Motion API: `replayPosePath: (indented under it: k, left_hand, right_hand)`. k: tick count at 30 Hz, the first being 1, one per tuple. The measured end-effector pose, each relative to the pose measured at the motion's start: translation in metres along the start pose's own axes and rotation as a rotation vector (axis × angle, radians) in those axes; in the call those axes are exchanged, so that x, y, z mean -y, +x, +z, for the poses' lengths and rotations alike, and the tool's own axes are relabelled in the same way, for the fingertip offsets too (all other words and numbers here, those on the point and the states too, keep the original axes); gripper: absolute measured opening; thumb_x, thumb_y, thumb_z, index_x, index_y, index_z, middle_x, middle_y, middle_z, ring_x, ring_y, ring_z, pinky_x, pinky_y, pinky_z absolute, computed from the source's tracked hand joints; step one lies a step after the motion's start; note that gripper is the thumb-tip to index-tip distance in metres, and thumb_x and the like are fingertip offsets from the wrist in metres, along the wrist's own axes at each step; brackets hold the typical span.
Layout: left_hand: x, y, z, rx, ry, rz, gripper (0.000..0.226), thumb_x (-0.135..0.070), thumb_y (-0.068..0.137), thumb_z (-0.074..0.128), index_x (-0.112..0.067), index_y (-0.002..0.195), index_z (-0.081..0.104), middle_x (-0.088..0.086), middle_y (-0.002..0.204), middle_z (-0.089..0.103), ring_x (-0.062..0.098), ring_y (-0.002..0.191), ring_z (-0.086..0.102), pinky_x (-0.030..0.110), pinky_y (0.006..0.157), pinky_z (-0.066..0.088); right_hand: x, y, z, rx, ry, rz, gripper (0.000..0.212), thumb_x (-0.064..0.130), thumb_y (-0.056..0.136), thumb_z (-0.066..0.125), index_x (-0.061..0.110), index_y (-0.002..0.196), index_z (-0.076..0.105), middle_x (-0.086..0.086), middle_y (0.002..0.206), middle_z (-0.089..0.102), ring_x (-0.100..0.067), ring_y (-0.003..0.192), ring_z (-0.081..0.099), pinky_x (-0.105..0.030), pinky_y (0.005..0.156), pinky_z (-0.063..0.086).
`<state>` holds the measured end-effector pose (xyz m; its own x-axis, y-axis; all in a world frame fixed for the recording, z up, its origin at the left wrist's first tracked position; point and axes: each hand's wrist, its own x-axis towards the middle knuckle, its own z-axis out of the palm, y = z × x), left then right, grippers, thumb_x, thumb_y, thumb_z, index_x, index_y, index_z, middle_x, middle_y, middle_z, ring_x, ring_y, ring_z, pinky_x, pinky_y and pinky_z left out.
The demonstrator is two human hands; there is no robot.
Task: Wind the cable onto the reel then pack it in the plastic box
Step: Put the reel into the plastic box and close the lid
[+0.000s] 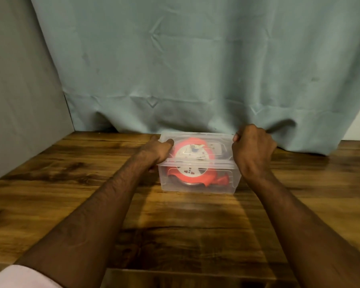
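One clear plastic box [197, 182] on wooden tabletop [71, 183], near back edge, lid [197, 157] on top. One red reel [192, 163] inside box, lying roughly flat, white centre label with small dark marks, too blurred to read. No legible brand or writing anywhere. Red cable bunched at reel's right side, low in box, touching front wall; winding state hard to tell through plastic. Two hands, both bare forearms in frame. Left hand [156, 151] at box's left end, thumb over lid corner, fingers wrapped round side below rim, grip clamped on box. Right hand [253, 150] at box's right end, fingers curled into a fist against lid's back right corner, grip closed on lid edge. One pink sleeve [19, 277] bottom left. One pale blue-green curtain [195, 69] hanging behind tabletop.
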<state>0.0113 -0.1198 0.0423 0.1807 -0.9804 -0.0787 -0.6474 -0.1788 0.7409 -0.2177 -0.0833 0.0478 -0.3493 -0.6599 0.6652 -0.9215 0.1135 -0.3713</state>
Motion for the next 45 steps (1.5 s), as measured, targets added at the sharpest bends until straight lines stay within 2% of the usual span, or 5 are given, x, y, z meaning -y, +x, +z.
replayPosePath:
  k: [3,8,19,29,45]
  left_hand:
    - [0.0,0.0,0.0,-0.187,0.257,0.106,0.067,-0.061,0.09,0.047,-0.015,0.14,0.05,0.013,0.138,0.057,0.035,0.118,0.058,0.044,0.098,0.049]
    - [-0.002,-0.009,0.001,-0.488,0.499,0.227,0.036,-0.045,0.094,0.055,-0.015,0.113,0.064,0.009,0.113,0.068,0.029,0.104,0.064,0.037,0.087,0.049]
    - [-0.009,-0.018,0.006,-0.569,0.555,0.367,0.015,-0.006,0.092,0.057,-0.01,0.106,0.062,0.015,0.11,0.066,0.032,0.104,0.061,0.037,0.083,0.048]
    - [0.009,-0.079,0.027,-0.578,0.613,0.705,0.029,-0.038,0.095,0.046,-0.02,0.09,0.069,0.003,0.076,0.071,0.027,0.069,0.067,0.031,0.058,0.044]
    - [-0.005,0.069,0.049,-0.527,0.546,0.8,0.038,-0.037,0.102,0.038,-0.014,0.109,0.068,0.009,0.106,0.073,0.027,0.097,0.065,0.04,0.094,0.046]
  right_hand:
    - [-0.003,0.002,0.007,-0.008,0.094,-0.039,0.029,-0.004,0.081,0.063,0.019,0.097,0.07,-0.01,0.096,0.072,-0.034,0.105,0.061,-0.04,0.074,0.048]
    - [-0.007,0.005,0.013,0.095,0.169,-0.043,0.028,0.001,0.083,0.064,0.019,0.102,0.074,-0.01,0.105,0.073,-0.033,0.104,0.066,-0.04,0.082,0.056]
    - [-0.008,0.009,0.017,0.112,0.131,-0.068,0.026,0.004,0.086,0.069,0.021,0.102,0.08,-0.007,0.106,0.078,-0.028,0.098,0.072,-0.042,0.085,0.06]
    - [0.0,-0.055,-0.006,-0.038,-0.02,-0.356,0.028,0.037,0.099,0.055,0.019,0.085,0.071,-0.008,0.079,0.072,-0.035,0.069,0.068,-0.032,0.053,0.038]
    - [0.005,0.038,0.117,0.083,0.014,-0.388,0.046,0.036,0.107,0.027,0.018,0.112,0.068,-0.006,0.105,0.073,-0.027,0.103,0.065,-0.045,0.106,0.044]
